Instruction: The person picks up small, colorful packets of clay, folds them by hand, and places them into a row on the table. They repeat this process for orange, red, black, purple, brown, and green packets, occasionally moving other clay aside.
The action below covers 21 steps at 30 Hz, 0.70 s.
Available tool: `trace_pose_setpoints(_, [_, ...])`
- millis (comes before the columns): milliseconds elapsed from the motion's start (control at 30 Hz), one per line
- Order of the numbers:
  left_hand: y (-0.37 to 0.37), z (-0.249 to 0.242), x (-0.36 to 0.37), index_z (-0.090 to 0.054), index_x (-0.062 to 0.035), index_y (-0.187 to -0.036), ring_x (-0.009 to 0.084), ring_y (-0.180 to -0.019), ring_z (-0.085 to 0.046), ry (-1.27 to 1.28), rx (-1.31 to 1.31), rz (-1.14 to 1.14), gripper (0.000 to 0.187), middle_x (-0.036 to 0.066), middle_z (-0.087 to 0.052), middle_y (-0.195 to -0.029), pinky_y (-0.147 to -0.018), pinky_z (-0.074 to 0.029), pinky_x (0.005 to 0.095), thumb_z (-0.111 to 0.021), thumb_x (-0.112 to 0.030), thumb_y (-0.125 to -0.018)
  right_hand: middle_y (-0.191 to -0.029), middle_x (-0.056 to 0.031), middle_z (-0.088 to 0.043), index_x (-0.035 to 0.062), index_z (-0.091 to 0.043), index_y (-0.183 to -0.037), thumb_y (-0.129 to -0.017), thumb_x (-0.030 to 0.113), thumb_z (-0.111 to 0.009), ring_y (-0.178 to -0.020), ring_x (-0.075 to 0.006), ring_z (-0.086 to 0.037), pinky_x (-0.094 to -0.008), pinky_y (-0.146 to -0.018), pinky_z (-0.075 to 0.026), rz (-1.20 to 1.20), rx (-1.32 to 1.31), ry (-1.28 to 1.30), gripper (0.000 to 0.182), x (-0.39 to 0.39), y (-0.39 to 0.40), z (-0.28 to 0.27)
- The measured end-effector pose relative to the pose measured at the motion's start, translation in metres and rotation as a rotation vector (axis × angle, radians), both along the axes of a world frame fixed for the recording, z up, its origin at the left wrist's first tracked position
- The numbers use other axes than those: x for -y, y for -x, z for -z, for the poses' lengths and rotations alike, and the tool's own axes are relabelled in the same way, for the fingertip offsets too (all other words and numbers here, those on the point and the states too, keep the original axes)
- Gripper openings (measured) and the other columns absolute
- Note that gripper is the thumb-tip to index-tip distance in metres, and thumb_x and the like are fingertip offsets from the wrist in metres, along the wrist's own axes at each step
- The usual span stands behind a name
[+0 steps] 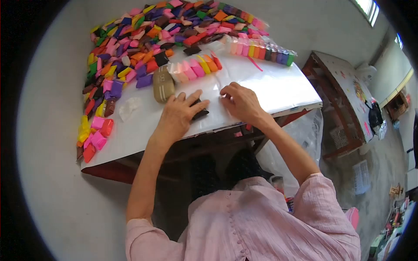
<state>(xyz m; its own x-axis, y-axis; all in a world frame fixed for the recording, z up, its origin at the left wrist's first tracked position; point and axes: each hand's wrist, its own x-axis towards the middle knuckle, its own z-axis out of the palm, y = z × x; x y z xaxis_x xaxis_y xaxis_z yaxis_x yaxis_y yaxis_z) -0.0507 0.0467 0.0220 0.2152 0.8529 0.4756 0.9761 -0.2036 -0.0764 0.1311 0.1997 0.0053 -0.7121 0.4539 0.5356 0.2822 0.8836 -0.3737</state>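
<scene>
My left hand (179,114) lies with its fingers spread over a small black packet (200,114) near the table's front edge, partly covering it. My right hand (238,101) is to its right above the white tabletop, fingers bent; whether something is between them cannot be made out. Behind my left hand is an olive-brown oblong case (163,85) with pale stripes. A clear bag with a row of pink, yellow, orange and red packets (196,67) lies just behind both hands. Farther back right is a longer bagged row of many-coloured packets (261,50).
A large heap of coloured packets (130,52) covers the table's back and left side. A crumpled clear wrapper (130,108) lies left of my left hand. A pink strip (255,64) is at the right. Another table (342,87) stands farther right, with a white basket (361,177) on the floor.
</scene>
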Motion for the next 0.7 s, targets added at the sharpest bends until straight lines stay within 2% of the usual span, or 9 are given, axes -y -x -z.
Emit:
trace_pose_setpoints(67, [0.001,0.002,0.001,-0.056,-0.0142,-0.132,0.0297,-0.102,-0.056,0.015,0.024,-0.014,0.058,0.009,-0.052,-0.138,-0.085,-0.044,0.0400,-0.051,0.006,-0.077,-0.098,-0.0117,-0.062,0.0063,-0.065,-0.103,-0.084,0.019,-0.064,-0.090,-0.0291,-0.063,-0.0390,-0.078,-0.049,-0.073,0.025,0.004,0.022,0.012,-0.011,0.000])
trace_pose_setpoints(167, [0.000,0.007,0.009,-0.051,-0.0112,-0.137,0.0326,-0.102,-0.055,-0.142,0.189,-0.076,0.065,0.013,-0.050,-0.139,-0.090,-0.043,0.0415,-0.052,0.007,-0.074,-0.097,-0.0119,-0.058,0.0062,-0.065,-0.096,-0.082,0.022,-0.065,-0.093,-0.0304,-0.059,-0.0412,-0.079,-0.049,-0.154,-0.079,-0.041,0.021,0.025,-0.018,0.001])
trace_pose_setpoints(200, [-0.004,0.008,0.013,-0.053,-0.0019,-0.128,0.0366,-0.100,-0.054,-0.256,0.281,-0.074,0.054,0.017,-0.055,-0.127,-0.092,-0.041,0.0430,-0.051,0.006,-0.075,-0.097,-0.0128,-0.058,0.0063,-0.064,-0.096,-0.080,0.026,-0.068,-0.093,-0.0305,-0.058,-0.0413,-0.079,-0.049,-0.146,-0.109,-0.065,0.025,0.027,-0.016,0.003])
trace_pose_setpoints(300, [-0.017,0.019,0.026,-0.053,0.0016,-0.112,0.0363,-0.096,-0.054,-0.209,0.605,-0.201,0.036,0.019,-0.055,-0.108,-0.090,-0.041,0.0441,-0.054,0.001,-0.076,-0.096,-0.0137,-0.057,0.0059,-0.065,-0.095,-0.079,0.029,-0.070,-0.092,-0.0303,-0.058,-0.0408,-0.079,-0.049,-0.084,-0.051,-0.056,0.029,0.032,-0.009,0.002])
trace_pose_setpoints(333, [-0.024,0.018,0.029,-0.052,0.0005,-0.094,0.0345,-0.088,-0.054,-0.230,0.591,-0.202,0.019,0.017,-0.051,-0.090,-0.083,-0.041,0.0443,-0.061,-0.007,-0.078,-0.095,-0.0115,-0.056,0.0066,-0.064,-0.097,-0.080,0.030,-0.071,-0.091,-0.0285,-0.058,-0.0391,-0.078,-0.048,-0.086,-0.055,-0.098,0.030,0.034,-0.006,0.001])
trace_pose_setpoints(433, [-0.032,0.019,0.028,-0.051,-0.0014,-0.087,0.0325,-0.082,-0.053,-0.184,0.437,-0.234,0.019,0.014,-0.051,-0.085,-0.075,-0.040,0.0435,-0.065,-0.012,-0.079,-0.088,-0.0101,-0.055,0.0056,-0.063,-0.091,-0.079,0.029,-0.071,-0.086,-0.0283,-0.058,-0.0403,-0.073,-0.048,-0.138,0.001,-0.130,0.027,0.041,0.007,-0.003])
trace_pose_setpoints(533, [-0.031,0.023,0.020,-0.050,-0.0026,-0.082,0.0325,-0.079,-0.052,-0.231,0.424,-0.224,0.020,0.013,-0.051,-0.082,-0.071,-0.039,0.0429,-0.067,-0.015,-0.081,-0.084,-0.0091,-0.053,0.0048,-0.061,-0.084,-0.080,0.025,-0.069,-0.081,-0.0278,-0.058,-0.0411,-0.068,-0.048,-0.158,-0.081,-0.176,0.022,0.044,0.019,0.004])
trace_pose_setpoints(700, [-0.030,0.026,0.016,-0.050,-0.0011,-0.083,0.0356,-0.080,-0.051,-0.228,0.390,-0.214,0.016,0.015,-0.051,-0.083,-0.073,-0.039,0.0442,-0.063,-0.010,-0.082,-0.084,-0.0095,-0.054,0.0040,-0.058,-0.081,-0.082,0.020,-0.066,-0.077,-0.0274,-0.059,-0.0399,-0.064,-0.049,-0.146,-0.058,-0.193,0.018,0.042,0.023,0.008])
